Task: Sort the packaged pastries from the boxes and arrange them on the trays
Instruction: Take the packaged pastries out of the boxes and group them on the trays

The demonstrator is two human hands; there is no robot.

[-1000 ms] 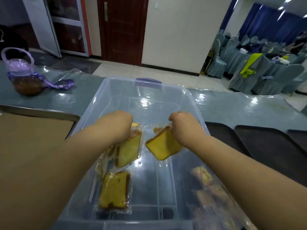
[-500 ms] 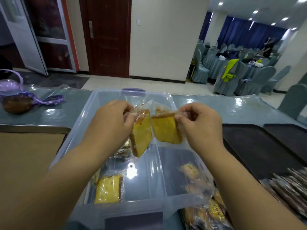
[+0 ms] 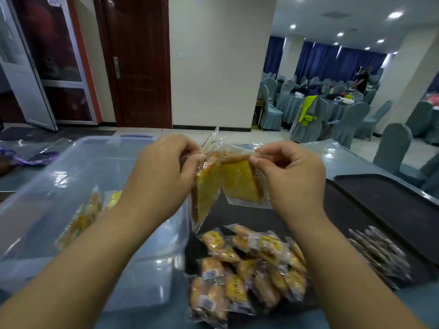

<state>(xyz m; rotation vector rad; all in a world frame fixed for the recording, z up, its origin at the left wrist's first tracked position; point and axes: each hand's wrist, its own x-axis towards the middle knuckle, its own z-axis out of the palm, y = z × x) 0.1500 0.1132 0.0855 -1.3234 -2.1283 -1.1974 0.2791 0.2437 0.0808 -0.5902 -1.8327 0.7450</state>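
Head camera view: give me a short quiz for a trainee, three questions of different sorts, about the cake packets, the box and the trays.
1. True or false: the left hand and the right hand each pinch a cake packet by its top edge.
2. Fill in: the clear box stands to the ____ of the dark tray.
3. The pile of small pastry packets lies on: A, the clear box; B, the dark tray; C, the floor.
Key: 1 true; 2 left; 3 B.
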